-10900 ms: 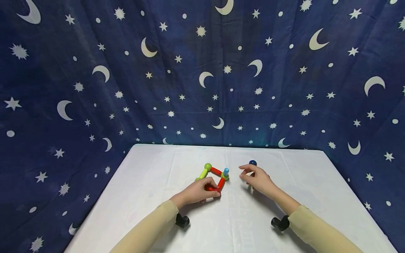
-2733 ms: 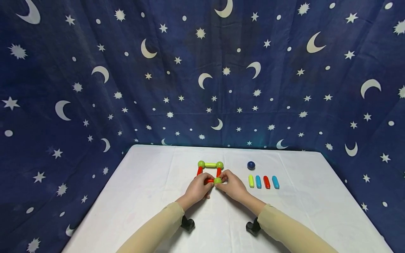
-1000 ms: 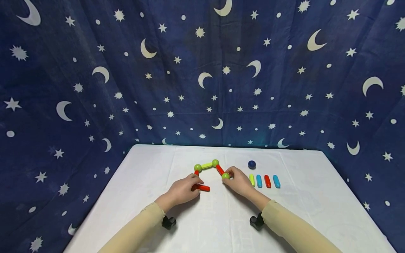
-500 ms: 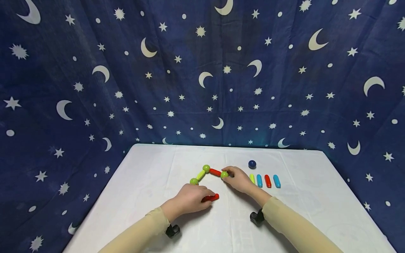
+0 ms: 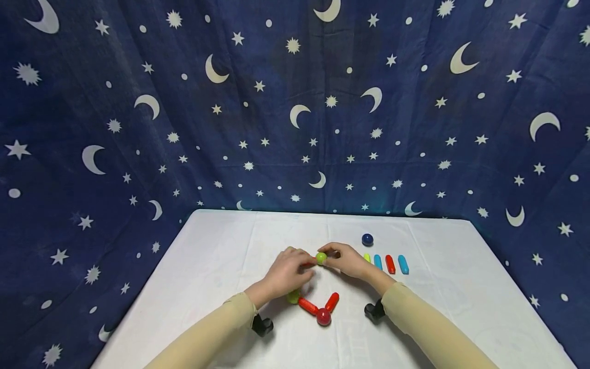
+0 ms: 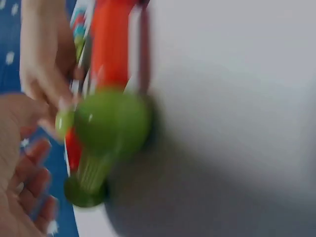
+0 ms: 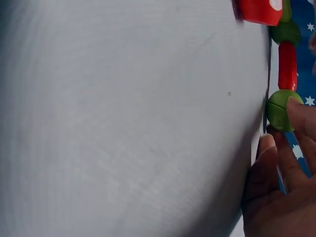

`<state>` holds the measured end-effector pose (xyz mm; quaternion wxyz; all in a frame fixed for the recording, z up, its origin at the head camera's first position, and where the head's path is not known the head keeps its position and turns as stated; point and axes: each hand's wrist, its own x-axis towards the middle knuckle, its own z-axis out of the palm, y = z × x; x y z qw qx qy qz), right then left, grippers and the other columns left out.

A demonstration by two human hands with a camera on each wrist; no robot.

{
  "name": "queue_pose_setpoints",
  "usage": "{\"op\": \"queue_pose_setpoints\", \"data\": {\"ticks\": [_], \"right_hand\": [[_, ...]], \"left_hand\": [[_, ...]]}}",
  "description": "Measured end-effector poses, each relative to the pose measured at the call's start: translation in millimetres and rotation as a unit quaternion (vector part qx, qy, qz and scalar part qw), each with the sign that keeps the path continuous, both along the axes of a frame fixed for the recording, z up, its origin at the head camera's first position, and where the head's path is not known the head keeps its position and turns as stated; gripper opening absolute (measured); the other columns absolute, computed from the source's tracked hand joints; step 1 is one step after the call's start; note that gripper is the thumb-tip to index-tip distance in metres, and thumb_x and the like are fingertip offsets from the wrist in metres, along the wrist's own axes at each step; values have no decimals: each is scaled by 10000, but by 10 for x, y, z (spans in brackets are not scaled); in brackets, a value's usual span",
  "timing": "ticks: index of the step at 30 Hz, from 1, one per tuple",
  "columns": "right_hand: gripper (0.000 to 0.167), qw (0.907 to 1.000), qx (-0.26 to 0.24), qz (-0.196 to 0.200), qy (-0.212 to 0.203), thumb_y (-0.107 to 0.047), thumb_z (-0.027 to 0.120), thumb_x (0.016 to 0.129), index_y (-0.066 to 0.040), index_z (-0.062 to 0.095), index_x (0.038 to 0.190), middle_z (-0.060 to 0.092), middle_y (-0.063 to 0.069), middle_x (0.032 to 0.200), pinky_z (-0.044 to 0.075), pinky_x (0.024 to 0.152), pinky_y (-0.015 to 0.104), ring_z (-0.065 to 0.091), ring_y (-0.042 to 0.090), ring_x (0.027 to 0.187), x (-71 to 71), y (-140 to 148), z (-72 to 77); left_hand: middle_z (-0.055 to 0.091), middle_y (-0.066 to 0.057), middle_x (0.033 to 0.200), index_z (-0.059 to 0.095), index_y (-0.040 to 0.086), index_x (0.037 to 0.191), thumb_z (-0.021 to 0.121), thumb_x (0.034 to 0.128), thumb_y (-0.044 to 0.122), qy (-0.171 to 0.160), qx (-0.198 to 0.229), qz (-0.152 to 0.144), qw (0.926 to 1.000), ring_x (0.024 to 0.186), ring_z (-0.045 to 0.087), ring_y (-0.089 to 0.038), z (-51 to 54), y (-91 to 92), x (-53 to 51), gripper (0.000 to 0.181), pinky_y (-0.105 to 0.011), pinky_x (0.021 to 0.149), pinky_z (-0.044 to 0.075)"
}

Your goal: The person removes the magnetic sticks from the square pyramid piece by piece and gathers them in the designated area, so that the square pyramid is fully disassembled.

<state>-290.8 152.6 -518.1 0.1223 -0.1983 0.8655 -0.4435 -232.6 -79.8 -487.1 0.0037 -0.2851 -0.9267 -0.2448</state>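
A chain of balls and rods lies on the white table. In the head view, my right hand (image 5: 346, 260) pinches its far green ball (image 5: 321, 258) between thumb and finger; the right wrist view shows the red rod (image 7: 287, 66) joined to that ball. My left hand (image 5: 282, 274) is over the chain's middle, hiding part of it. In the left wrist view its fingers (image 6: 37, 173) are loosely spread, apart from the blurred near green ball (image 6: 113, 121). From there a red rod (image 5: 308, 306) runs to a red ball (image 5: 323, 316), and another red rod (image 5: 332, 302) points away from it.
Right of the right hand, a dark blue ball (image 5: 367, 239) sits behind a row of loose rods: a partly hidden yellow-green rod (image 5: 366, 257), a blue rod (image 5: 378, 262), a red rod (image 5: 390, 264) and another blue rod (image 5: 403, 264). A star-patterned cloth (image 5: 295, 128) hangs behind the table.
The left hand has let go of the red rods at the chain's near end and moved up toward the right hand. The near end has swung toward the front. The right hand keeps its green ball.
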Motion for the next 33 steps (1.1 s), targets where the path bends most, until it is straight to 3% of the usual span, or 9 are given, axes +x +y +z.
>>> {"op": "queue_pose_setpoints", "data": {"ticks": [2,4,7,9,15,22,33], "right_hand": [[328,10000,-30,-65,-59,-203,730,960,-164,687,1283,674,-21,1207,482,931,438,583,207,1075,1,-6,-15],[345,9998,-60,-148,-106,-201,745,950,-153,685,1286,679,-12,1200,465,954,449,579,203,1074,6,-17,-34],[365,9996,-55,-226,-172,-204,756,943,-141,679,1294,681,-9,1192,460,948,440,573,192,1047,14,-40,-57],[368,9995,-77,-255,-181,-207,765,937,-137,683,1289,683,-2,1184,467,927,431,575,190,1024,16,-51,-69],[366,9990,-180,-312,-252,-221,775,929,-135,695,1275,689,-2,1182,482,927,415,586,177,1024,17,-64,-80],[326,9986,-251,-386,-276,-215,784,919,-134,714,1227,692,-12,1128,481,900,387,584,178,979,17,-38,-67],[293,9979,-225,-498,-352,-224,793,913,-156,717,1189,686,-27,1080,473,873,360,567,194,954,33,-21,-74]], "left_hand": [[689,34,1185,722,190,1237,743,948,292,-333,361,548,9973,1053,562,-173,-19,-34,-129,307,-381,918,447],[691,-11,1145,696,145,1250,754,943,272,-847,725,797,9906,1016,595,-186,-41,-62,-233,337,-381,890,478],[685,-23,1060,668,107,1254,756,943,255,-1545,1107,786,9786,937,620,-174,-79,-78,-330,355,-356,827,508],[668,-8,1009,665,108,1237,759,942,254,-1799,1196,722,9737,880,611,-158,-106,-72,-369,343,-336,781,506],[650,20,932,692,130,1153,760,942,229,-1918,1301,835,9692,781,575,-141,-149,-37,-407,243,-299,693,481],[660,50,905,727,175,1066,764,941,253,-1963,1390,884,9666,771,578,-125,-188,-4,-436,151,-290,688,478],[690,39,937,765,171,1091,768,939,243,-2357,1698,836,9532,793,590,-131,-213,-20,-463,168,-274,710,497]]}}
